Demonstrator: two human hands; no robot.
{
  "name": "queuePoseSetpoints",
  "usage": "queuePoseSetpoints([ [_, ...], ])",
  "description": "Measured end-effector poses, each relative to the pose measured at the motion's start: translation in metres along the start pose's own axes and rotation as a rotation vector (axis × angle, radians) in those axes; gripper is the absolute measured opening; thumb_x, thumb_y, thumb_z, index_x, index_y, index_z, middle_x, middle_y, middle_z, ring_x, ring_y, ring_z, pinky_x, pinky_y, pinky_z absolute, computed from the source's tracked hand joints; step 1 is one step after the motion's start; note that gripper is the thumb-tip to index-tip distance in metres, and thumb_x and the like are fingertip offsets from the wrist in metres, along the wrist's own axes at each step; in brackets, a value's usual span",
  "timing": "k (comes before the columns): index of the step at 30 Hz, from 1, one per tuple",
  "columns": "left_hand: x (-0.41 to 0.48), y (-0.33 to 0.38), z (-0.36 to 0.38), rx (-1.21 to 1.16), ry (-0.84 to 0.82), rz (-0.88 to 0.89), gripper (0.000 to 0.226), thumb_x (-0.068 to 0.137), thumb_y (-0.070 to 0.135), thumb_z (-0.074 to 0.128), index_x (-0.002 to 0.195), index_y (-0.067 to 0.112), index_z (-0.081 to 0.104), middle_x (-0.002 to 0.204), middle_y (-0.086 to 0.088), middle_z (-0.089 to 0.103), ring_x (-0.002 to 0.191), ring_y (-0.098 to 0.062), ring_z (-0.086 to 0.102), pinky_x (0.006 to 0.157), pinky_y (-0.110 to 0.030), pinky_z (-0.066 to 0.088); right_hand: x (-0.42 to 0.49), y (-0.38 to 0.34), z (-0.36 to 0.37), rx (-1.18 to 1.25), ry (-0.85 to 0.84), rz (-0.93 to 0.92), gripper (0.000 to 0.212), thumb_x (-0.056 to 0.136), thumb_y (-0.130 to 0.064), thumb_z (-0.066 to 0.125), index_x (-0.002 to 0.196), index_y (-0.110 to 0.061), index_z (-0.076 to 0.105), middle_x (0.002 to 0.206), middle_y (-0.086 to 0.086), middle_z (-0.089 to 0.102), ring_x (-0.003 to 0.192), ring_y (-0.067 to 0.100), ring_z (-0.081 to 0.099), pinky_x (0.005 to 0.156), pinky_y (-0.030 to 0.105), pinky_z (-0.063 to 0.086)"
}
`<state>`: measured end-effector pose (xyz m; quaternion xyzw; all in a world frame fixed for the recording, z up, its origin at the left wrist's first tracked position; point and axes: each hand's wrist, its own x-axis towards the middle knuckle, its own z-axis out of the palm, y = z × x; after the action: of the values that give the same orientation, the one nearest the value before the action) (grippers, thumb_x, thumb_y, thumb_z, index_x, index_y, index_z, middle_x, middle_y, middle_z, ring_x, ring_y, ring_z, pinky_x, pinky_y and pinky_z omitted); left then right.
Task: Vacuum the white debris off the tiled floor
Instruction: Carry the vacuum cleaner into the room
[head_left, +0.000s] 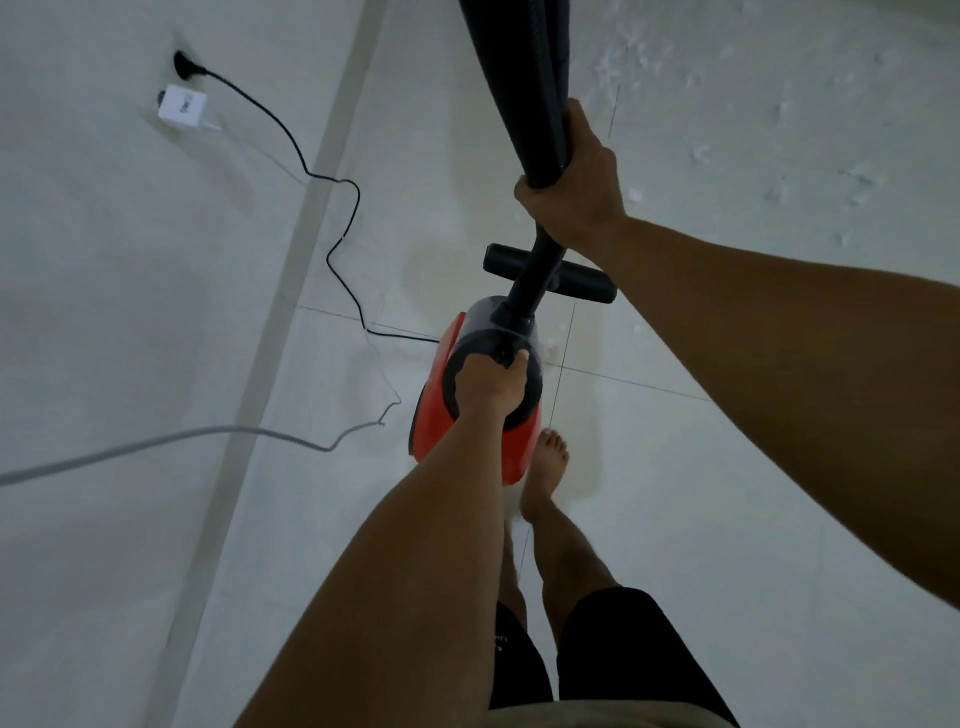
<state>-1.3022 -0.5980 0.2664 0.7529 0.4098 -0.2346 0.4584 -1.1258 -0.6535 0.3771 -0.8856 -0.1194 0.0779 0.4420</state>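
The left hand (491, 382) is gripping the vacuum (431, 400); the right hand (576, 192) is squeezing the hose (535, 78); cleaning seems to be just starting; debris (639, 57) is lying beyond the vacuum; the nozzle (550, 278) probably needs pushing there next.

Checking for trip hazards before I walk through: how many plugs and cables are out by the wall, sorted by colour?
Black plug: 1
White adapter: 1
Black cord: 1
Pale cable: 1, which looks like one continuous run
Total: 4
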Motion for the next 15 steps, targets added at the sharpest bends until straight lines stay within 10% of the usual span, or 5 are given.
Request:
queuePoseSetpoints([
  [15, 0.114, -0.143, 0.023, 0.005, -0.067, -0.174, 0.05, 0.096, 0.055, 0.059, 0.11, 0.007, 0.062, 0.082, -0.011, 0.065, 0.066, -0.02, 0.06, 0.06, -0.028, 0.049, -0.029, 0.106, 0.155, 0.112, -0.025, 0.075, 0.044, 0.073, -0.012, 0.068, 0.114, -0.015, 0.05, 0.07, -0.012, 0.056, 0.061, 0.013, 0.057, 0.061, 0.042, 0.06],
])
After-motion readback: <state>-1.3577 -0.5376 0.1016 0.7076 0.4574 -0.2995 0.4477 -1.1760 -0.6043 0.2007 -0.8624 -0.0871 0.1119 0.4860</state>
